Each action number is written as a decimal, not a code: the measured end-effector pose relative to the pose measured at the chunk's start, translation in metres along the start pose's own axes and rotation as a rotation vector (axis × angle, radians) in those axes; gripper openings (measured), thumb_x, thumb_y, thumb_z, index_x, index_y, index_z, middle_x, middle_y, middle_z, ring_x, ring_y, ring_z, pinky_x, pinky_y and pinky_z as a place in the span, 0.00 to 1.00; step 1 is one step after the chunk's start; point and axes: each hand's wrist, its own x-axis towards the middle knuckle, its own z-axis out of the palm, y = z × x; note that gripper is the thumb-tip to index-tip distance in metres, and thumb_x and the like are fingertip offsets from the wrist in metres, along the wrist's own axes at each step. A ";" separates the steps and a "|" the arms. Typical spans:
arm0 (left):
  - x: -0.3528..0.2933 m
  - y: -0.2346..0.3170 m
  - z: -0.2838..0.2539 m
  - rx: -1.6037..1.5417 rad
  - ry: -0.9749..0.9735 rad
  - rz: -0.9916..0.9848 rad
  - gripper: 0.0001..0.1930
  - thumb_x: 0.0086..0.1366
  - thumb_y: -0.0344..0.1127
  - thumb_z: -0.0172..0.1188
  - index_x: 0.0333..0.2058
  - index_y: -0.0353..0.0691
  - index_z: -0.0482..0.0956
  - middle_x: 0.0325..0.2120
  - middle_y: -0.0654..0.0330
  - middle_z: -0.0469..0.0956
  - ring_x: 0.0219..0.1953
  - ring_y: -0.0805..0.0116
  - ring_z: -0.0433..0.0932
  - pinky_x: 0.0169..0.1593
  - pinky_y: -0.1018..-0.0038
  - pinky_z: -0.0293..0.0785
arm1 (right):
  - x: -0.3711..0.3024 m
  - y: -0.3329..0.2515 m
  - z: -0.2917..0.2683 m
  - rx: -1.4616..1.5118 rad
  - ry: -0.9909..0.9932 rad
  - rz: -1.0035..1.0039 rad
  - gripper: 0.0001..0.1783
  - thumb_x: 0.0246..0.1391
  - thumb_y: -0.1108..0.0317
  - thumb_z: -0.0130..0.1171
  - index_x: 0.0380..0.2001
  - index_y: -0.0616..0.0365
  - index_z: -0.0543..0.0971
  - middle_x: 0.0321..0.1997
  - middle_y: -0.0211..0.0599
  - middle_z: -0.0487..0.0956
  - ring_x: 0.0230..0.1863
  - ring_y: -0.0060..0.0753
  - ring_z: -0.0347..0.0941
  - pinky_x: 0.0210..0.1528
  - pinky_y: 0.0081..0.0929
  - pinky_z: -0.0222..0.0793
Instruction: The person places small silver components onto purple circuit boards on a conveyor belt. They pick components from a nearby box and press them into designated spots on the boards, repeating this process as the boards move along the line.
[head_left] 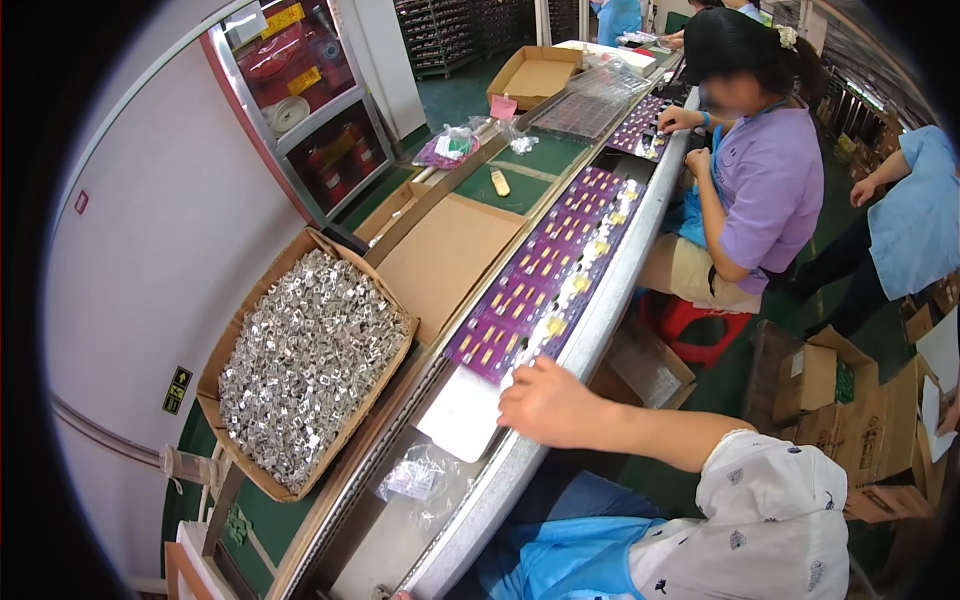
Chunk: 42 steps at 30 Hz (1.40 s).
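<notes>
My right hand (548, 404) reaches in over the metal rail of the bench. Its fingers are curled together at the near end of a purple circuit board panel (520, 290); whatever they pinch is hidden. The panel carries rows of small tan parts and, along its right side, silvery and yellow pieces. Just below the fingertips lies a white sheet (462, 412), close against the panel. Only a sliver of my left hand (402, 596) shows at the bottom edge, its fingers out of sight. Between the sheet and that hand lies a clear plastic bag (415, 478).
A cardboard box (405, 352) full of small metal clips stands left of the line. Flat cardboard (445, 255) lies beyond it. Farther along, a co-worker in purple (770, 180) handles another panel (637, 130). Clear trays (590, 112) and an open carton (535, 75) sit at the back.
</notes>
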 end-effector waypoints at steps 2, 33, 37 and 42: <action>0.001 0.000 0.000 -0.010 -0.003 0.000 0.24 0.78 0.48 0.42 0.45 0.33 0.81 0.41 0.51 0.81 0.44 0.52 0.79 0.49 0.58 0.68 | -0.002 0.014 0.000 -0.023 0.028 0.048 0.10 0.51 0.59 0.64 0.21 0.49 0.83 0.26 0.24 0.80 0.37 0.32 0.73 0.40 0.32 0.64; -0.040 -0.031 0.010 -0.058 -0.146 -0.106 0.26 0.74 0.52 0.43 0.46 0.34 0.80 0.46 0.46 0.80 0.46 0.47 0.74 0.53 0.53 0.65 | 0.005 0.074 -0.008 -0.075 -0.030 0.287 0.10 0.49 0.62 0.65 0.21 0.56 0.81 0.28 0.40 0.82 0.39 0.46 0.77 0.45 0.47 0.70; -0.031 -0.029 0.002 -0.136 -0.162 -0.127 0.21 0.63 0.48 0.57 0.50 0.44 0.80 0.45 0.54 0.82 0.45 0.54 0.79 0.49 0.57 0.67 | -0.006 0.047 -0.007 -0.003 -0.016 0.133 0.07 0.54 0.70 0.62 0.34 0.64 0.80 0.38 0.49 0.80 0.45 0.54 0.74 0.53 0.48 0.66; -0.002 -0.027 -0.030 -0.278 -0.286 -0.258 0.18 0.58 0.38 0.61 0.48 0.44 0.80 0.50 0.54 0.78 0.48 0.56 0.76 0.51 0.58 0.69 | 0.003 -0.018 0.006 0.361 -0.205 0.029 0.09 0.58 0.74 0.57 0.41 0.67 0.80 0.42 0.50 0.79 0.47 0.53 0.73 0.54 0.43 0.67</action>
